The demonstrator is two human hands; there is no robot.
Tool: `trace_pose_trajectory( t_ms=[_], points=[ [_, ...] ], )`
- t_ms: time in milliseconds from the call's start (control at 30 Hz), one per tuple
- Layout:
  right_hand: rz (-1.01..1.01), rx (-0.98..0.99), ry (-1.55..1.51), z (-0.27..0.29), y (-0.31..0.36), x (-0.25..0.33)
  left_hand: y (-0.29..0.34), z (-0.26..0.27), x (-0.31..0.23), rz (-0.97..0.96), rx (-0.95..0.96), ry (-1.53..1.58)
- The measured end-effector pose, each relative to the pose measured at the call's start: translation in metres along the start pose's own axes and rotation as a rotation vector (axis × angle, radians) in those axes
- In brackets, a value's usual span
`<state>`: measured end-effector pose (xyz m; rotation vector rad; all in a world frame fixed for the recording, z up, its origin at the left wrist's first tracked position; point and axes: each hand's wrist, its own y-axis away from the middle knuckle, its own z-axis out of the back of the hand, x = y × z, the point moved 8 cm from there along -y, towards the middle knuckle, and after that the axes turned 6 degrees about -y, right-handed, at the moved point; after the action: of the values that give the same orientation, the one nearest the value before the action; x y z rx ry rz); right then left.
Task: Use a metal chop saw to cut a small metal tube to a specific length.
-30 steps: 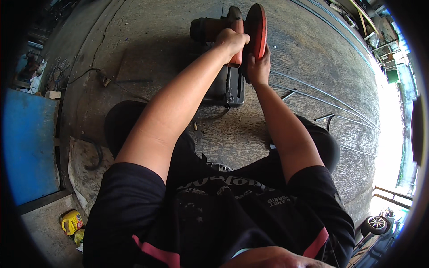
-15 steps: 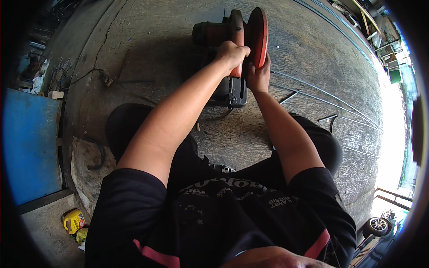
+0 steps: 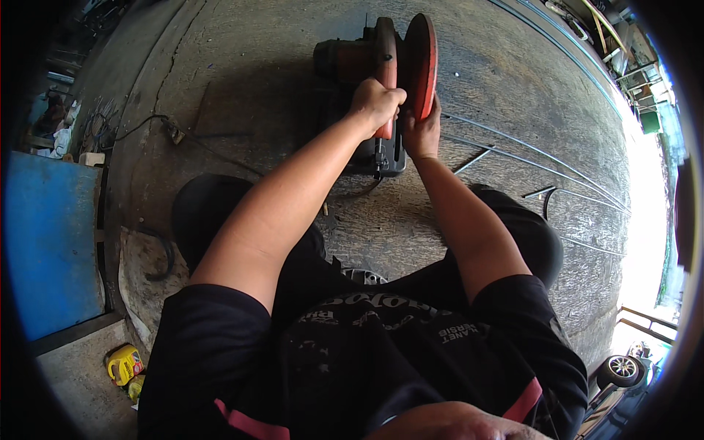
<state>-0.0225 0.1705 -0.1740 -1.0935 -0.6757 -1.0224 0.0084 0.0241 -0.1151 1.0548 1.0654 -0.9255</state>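
A chop saw (image 3: pixel 345 60) with a dark motor and a red handle stands on the floor in front of me. My left hand (image 3: pixel 375 104) is closed round the saw's red handle (image 3: pixel 389 62). On the saw's right side is a round red blade guard (image 3: pixel 429 70), seen nearly edge-on. My right hand (image 3: pixel 423 133) grips this guard at its lower edge, thumb on the left side and fingers on the right, partly hidden behind it. Below the handle, the saw's black base (image 3: pixel 394 163) shows a slot and a metal screw part.
Long thin metal rods (image 3: pixel 543 161) lie on the rough floor to the right, with a short bar (image 3: pixel 475 159) across them. A cable (image 3: pixel 220 152) runs left from the saw. A blue panel (image 3: pixel 55 242) and a yellow container (image 3: pixel 125 364) are at the left. Light floods in at the right.
The saw's handle has tipped slightly toward me with my left hand on it. The guard's lower edge and my right hand have also come a little nearer.
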Motion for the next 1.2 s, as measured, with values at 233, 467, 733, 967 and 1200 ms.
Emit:
trace_pose_trajectory(
  t_ms=[233, 467, 733, 967, 1200],
  points=[
    [0.013, 0.007, -0.007, 0.0, 0.001, 0.002, 0.0, 0.0, 0.003, 0.004, 0.006, -0.009],
    [0.028, -0.029, 0.011, 0.002, 0.002, 0.003, 0.0, -0.001, 0.004, -0.004, 0.019, 0.0],
    [0.076, -0.081, 0.108, 0.004, 0.004, 0.004, 0.0, -0.001, 0.004, -0.017, 0.024, -0.009],
    [0.144, -0.111, 0.158, 0.003, 0.007, 0.007, 0.001, -0.001, 0.006, -0.023, 0.019, -0.019],
    [0.139, -0.126, 0.171, 0.003, 0.008, 0.008, 0.001, 0.001, 0.006, -0.055, -0.005, -0.067]
  ],
)
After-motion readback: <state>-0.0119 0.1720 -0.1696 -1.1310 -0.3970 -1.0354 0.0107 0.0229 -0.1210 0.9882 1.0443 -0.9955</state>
